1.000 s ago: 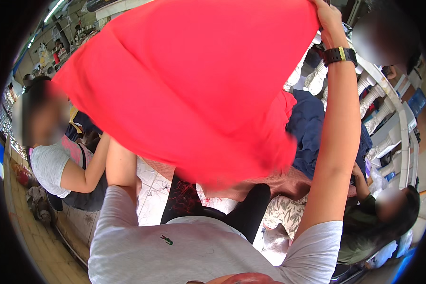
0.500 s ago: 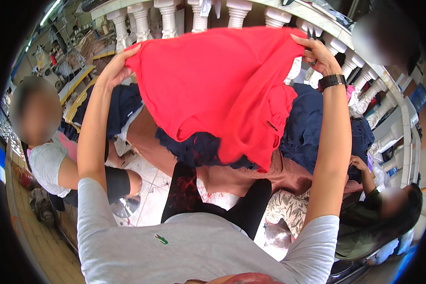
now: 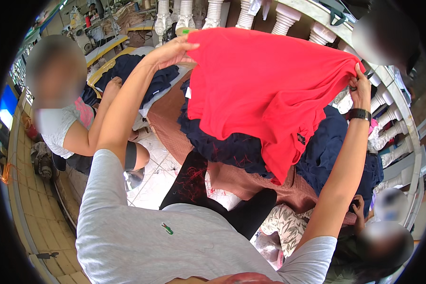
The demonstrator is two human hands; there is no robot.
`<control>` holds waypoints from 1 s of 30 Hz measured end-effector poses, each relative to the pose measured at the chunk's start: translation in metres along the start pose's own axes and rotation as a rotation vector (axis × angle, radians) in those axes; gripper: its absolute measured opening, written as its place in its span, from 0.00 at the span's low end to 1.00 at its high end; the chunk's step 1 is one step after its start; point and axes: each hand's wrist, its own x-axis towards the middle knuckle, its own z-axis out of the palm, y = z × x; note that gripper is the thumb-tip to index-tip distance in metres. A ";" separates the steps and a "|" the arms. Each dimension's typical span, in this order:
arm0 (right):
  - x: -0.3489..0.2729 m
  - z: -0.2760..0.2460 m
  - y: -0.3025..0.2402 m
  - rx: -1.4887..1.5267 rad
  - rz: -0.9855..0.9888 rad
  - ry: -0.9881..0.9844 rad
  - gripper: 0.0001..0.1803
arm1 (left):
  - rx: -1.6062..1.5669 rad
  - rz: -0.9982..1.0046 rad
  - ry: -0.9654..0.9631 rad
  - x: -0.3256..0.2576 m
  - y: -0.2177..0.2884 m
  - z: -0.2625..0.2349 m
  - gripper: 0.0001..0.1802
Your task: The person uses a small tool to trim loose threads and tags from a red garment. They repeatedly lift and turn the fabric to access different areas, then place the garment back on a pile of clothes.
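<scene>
A red shirt (image 3: 251,85) of thin cloth hangs spread between my hands, above a dark navy heap. My left hand (image 3: 170,53) pinches its upper left edge, with some fingers stretched along the cloth. At the upper right corner, my right hand (image 3: 361,87) is closed on the cloth. A small dark pointed tool, partly hidden, shows by the right fingers. A black label sits near the shirt's lower right, and a small white tag shows at its left edge. The lower end hangs in folds towards my lap.
Navy garments (image 3: 324,144) are piled on a brown cloth (image 3: 236,177) before me. A person (image 3: 71,125) sits at left; another person's hand (image 3: 358,207) is at lower right. A balustrade (image 3: 284,20) curves behind. Red threads lie on my dark trousers (image 3: 187,182).
Both hands and the shirt have shifted right in view, the right hand now lower. The shirt hangs more spread and slanted. The person at left has raised a forearm.
</scene>
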 end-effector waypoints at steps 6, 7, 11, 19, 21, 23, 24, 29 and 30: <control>0.007 -0.020 0.058 -0.542 0.103 0.057 0.21 | 0.007 -0.252 -0.298 -0.024 -0.048 0.003 0.16; -0.001 -0.021 0.072 -0.529 0.143 0.058 0.20 | -0.061 -0.289 -0.272 -0.041 -0.054 0.006 0.16; -0.028 -0.029 0.093 -0.541 0.208 0.057 0.19 | -0.446 -0.294 -0.248 -0.126 -0.114 0.000 0.22; -0.036 -0.026 0.098 -0.404 0.211 0.046 0.18 | -1.182 -0.753 0.831 -0.524 -0.477 0.013 0.06; -0.032 -0.029 0.097 -0.354 0.182 0.083 0.18 | -0.407 -1.197 0.800 -0.590 -0.475 0.040 0.11; -0.032 -0.024 0.089 -0.353 0.150 0.184 0.19 | 0.445 -1.518 0.345 -0.634 -0.475 0.053 0.21; -0.033 -0.022 0.086 -0.345 0.136 0.238 0.19 | 0.656 -1.551 0.187 -0.642 -0.477 0.056 0.26; -0.033 -0.019 0.092 -0.150 0.113 0.280 0.18 | 0.435 -1.528 0.094 -0.574 -0.491 0.000 0.60; -0.035 -0.011 0.084 -0.170 0.053 0.250 0.17 | 1.198 -1.089 -0.156 -0.506 -0.474 0.037 0.62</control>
